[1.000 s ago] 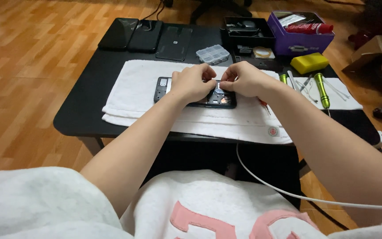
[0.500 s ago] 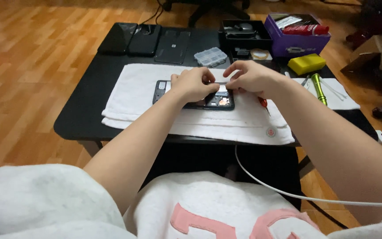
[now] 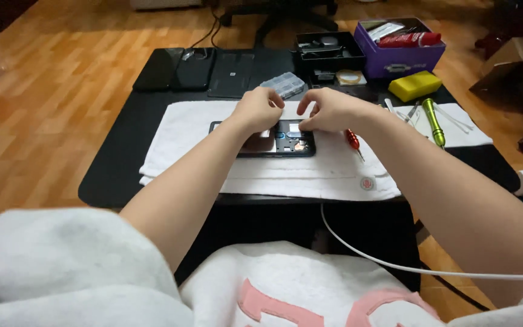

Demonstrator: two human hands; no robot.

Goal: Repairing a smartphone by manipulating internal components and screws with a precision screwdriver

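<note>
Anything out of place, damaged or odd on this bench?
Nothing looks spilled or broken. The opened phone lies flat on the white towel, insides exposed, under the left hand and right hand. A red screwdriver lies loose beside it.

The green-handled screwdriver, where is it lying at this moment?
In the head view, the green-handled screwdriver lies on the right side of the black table, on a white cloth, just below the yellow sponge block and right of the right hand.

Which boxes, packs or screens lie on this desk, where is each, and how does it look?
Purple box: back right, rectangular, open, red tube inside.
Black tray: left of it, square, open.
Clear case: behind the hands, small, compartmented.
Dark panels: back left, flat, black, blank.
Opened phone: on the white towel, under both hands.
</note>
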